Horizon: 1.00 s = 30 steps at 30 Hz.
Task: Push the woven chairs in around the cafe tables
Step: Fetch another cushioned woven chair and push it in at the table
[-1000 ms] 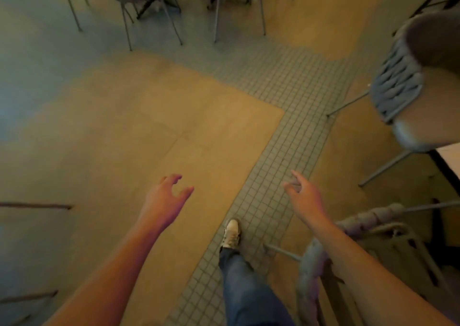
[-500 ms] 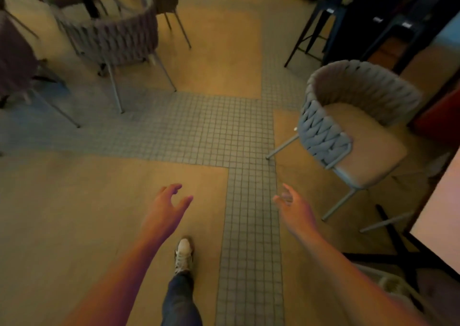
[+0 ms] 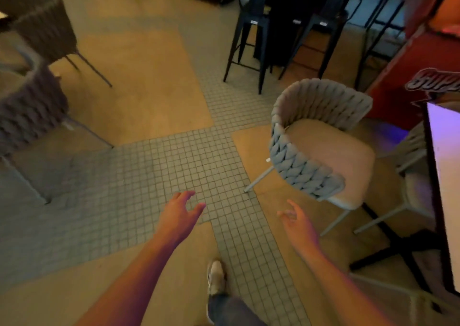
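A grey woven chair (image 3: 296,161) with a beige seat stands at the right, pulled out from a white-topped cafe table (image 3: 445,176) at the right edge. My left hand (image 3: 180,216) hovers over the tiled floor strip, fingers spread, holding nothing. My right hand (image 3: 297,223) is stretched forward, fingers apart and empty, a short way below and left of the chair's woven back, not touching it. A second woven chair (image 3: 413,146) sits tucked close against the table behind the first.
Two darker woven chairs (image 3: 27,111) stand at the left edge. Black metal bar stools (image 3: 251,26) line a counter at the top. A red cabinet (image 3: 408,71) is at the upper right. My shoe (image 3: 215,276) is on the tile strip.
The view has swung right and forward. The grey woven chair has come closer and more central on the right. Both hands stay open and empty, now nearer the chair.
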Motion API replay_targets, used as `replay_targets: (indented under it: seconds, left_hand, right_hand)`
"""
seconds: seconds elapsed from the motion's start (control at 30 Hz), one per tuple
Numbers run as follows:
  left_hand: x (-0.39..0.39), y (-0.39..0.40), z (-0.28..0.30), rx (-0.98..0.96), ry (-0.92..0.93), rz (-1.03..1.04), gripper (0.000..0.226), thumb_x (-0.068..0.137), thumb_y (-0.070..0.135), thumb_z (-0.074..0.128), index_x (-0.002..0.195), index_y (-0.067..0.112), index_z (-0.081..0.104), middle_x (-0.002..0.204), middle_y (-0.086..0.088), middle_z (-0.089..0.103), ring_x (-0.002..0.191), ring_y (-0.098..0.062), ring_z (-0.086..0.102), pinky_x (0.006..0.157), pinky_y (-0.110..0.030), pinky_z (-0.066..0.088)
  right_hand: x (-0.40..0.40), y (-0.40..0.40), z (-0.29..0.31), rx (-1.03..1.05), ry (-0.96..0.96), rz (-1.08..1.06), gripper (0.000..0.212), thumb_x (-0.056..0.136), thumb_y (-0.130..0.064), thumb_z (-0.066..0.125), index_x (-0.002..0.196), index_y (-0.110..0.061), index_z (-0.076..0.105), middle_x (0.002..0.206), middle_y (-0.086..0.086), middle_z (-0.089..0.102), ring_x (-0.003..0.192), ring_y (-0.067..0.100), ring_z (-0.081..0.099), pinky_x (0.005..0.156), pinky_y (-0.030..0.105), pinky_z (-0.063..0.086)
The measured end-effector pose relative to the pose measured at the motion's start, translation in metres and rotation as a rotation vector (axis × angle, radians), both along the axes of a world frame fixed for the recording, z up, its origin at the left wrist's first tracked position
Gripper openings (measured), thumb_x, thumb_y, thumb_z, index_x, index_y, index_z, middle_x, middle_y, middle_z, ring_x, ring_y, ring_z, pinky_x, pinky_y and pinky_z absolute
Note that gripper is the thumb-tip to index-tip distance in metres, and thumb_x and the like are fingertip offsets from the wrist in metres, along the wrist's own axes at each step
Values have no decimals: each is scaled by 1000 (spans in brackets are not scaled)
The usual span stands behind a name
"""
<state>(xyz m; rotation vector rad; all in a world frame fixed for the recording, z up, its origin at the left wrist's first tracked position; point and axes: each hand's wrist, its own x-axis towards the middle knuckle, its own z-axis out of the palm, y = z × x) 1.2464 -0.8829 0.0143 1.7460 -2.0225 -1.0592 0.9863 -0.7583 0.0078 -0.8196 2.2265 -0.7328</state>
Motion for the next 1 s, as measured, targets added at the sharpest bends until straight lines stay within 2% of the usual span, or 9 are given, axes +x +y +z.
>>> replay_targets:
  seconds: [0.1,0.2,0.37,0.57,0.7,0.8,1.0]
  left_hand:
    - [-34,-80,0,-41,-43,-104,54,87,49,57,132,20,53,134,-4,55,123,-21,52,98,-37,42]
    - [-75,-157,4,-48,-53,-181,55,87,50,56,132,19,53,134,-5,55,119,-23,54,96,-39,45]
    - [-128,-268,12,-39,-113,-304,56,86,52,56,131,18,54,133,-8,56,107,-21,58,91,-39,46]
    - [-205,-380,7,-2,-158,-467,53,86,48,58,128,15,57,128,-12,58,110,-29,59,95,-43,47]
    - [-294,-455,-8,-1,-159,-629,54,87,46,59,130,13,56,130,-15,57,114,-32,58,97,-45,46]
    - [-357,-499,-14,16,-157,-729,54,87,46,60,129,13,57,130,-15,58,115,-31,58,96,-42,44]
    - [-492,-557,-21,-38,-240,-967,54,87,45,60,131,12,55,131,-16,57,115,-35,57,97,-42,44]
  right_hand:
    - [-17,-59,-9,-36,0,-88,53,92,-37,52,141,-21,40,136,2,56,117,20,57,87,34,47]
    - [-42,-122,-13,-67,-22,-159,55,92,-36,52,142,-19,39,141,4,51,124,21,53,94,34,43]
    - [-81,-201,-10,-122,-44,-254,48,93,-32,52,138,-18,44,137,7,55,123,22,53,86,28,40]
    - [-131,-258,-20,-66,-6,-454,50,91,-35,52,137,-17,45,134,8,58,118,25,57,81,28,41]
    - [-174,-288,-32,-16,1,-688,50,90,-30,54,134,-8,48,134,17,56,123,31,52,98,37,41]
    - [-192,-302,-35,19,39,-854,43,89,-24,55,127,-5,52,130,19,58,120,33,53,101,38,41]
    - [-219,-316,-43,14,23,-1256,50,87,-19,58,133,-5,45,125,25,55,118,38,51,101,45,41]
